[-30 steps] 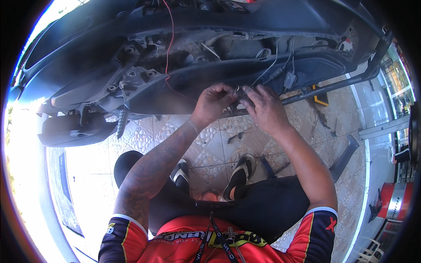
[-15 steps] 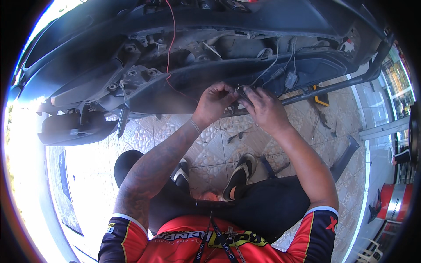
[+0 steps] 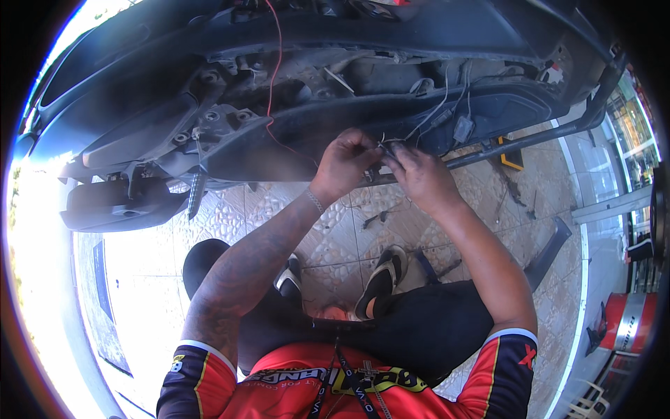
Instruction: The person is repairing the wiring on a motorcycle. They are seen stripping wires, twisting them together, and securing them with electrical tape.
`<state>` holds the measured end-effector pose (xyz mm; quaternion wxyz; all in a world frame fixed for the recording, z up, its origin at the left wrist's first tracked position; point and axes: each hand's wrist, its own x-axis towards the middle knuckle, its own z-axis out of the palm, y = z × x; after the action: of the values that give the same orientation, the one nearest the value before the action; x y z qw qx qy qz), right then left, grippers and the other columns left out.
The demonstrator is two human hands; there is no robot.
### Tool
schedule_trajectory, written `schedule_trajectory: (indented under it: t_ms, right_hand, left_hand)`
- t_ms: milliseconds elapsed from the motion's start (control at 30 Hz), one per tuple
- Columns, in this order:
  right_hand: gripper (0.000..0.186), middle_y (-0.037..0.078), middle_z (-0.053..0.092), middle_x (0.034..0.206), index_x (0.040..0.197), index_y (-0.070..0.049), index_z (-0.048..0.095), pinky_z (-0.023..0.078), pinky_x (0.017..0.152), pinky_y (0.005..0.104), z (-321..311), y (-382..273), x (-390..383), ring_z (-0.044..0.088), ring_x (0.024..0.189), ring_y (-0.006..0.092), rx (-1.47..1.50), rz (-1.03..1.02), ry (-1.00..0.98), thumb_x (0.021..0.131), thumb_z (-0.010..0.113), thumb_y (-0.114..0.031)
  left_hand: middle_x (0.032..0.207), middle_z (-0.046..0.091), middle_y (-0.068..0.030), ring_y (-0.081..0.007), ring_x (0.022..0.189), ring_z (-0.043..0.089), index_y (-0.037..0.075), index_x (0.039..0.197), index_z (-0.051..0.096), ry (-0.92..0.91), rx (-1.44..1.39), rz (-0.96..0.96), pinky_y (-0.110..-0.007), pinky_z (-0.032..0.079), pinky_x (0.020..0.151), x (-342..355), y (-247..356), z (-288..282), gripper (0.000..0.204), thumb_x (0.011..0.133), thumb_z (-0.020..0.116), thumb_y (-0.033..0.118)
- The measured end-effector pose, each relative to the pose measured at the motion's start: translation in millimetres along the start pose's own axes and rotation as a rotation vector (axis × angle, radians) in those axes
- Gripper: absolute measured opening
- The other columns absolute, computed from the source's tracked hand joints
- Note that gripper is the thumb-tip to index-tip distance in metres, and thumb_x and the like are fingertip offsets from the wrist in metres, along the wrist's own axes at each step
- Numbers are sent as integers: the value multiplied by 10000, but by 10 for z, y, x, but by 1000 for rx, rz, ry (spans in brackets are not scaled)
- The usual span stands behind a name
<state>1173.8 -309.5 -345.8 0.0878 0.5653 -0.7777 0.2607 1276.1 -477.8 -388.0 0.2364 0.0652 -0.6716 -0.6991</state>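
My left hand and my right hand meet in front of a dark motorcycle or scooter body with its side opened up. Both are closed in pinches, fingertips nearly touching, on thin wires whose pale ends stick up between them. A pale wire runs from the right hand's fingers up into the open side. Left of my hands a red wire hangs down the bodywork and passes toward the left hand. Where exactly each fingertip grips is hidden by the fingers.
A small grey connector box hangs on wires at the right of the opening. A dark tube runs along the vehicle's lower right. Loose dark parts lie on the tiled floor. A red cylinder stands at far right.
The right hand's fingers have shifted slightly, baring more of the wire ends. The pale wire and the red wire have moved a little to the right. The left hand stays nearly in place.
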Motion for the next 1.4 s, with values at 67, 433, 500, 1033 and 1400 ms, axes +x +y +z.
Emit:
schedule_trajectory:
  t_ms: [67,433,500,1033,1400]
  right_hand:
    - [217,197,703,910,1071,4,659,562,669,476,-11,0,1,689,779,408,26,37,-53,975,631,-189]
    - [169,197,685,842,972,-17,613,544,630,504,-56,-44,31,680,751,420,-94,87,-97,971,619,-185]
    - [174,193,685,837,967,-21,610,544,623,504,-47,-45,31,682,742,418,-108,88,-107,974,617,-194]
    - [261,180,697,773,1015,-12,613,582,566,434,-122,-14,39,717,679,354,-275,-32,-91,1006,579,-271]
    - [200,203,690,767,978,-20,628,552,613,507,-216,-94,96,690,696,414,-241,102,-121,979,591,-217]
  left_hand:
    - [936,587,-33,-105,841,592,16,866,640,0,75,16,-265,493,746,11,14,7,79,887,716,20]
    - [872,589,-69,-145,795,594,7,826,633,13,201,-23,-304,479,711,55,88,30,120,880,711,80]
    - [867,589,-70,-145,791,592,5,827,631,23,211,-17,-306,479,704,40,79,26,121,882,707,81]
    - [874,602,-118,-238,822,619,0,876,631,40,350,81,-363,496,746,-32,212,86,121,913,666,110]
    - [869,631,-196,-371,855,642,-17,865,651,95,422,157,-438,504,784,-9,321,195,149,900,612,123]
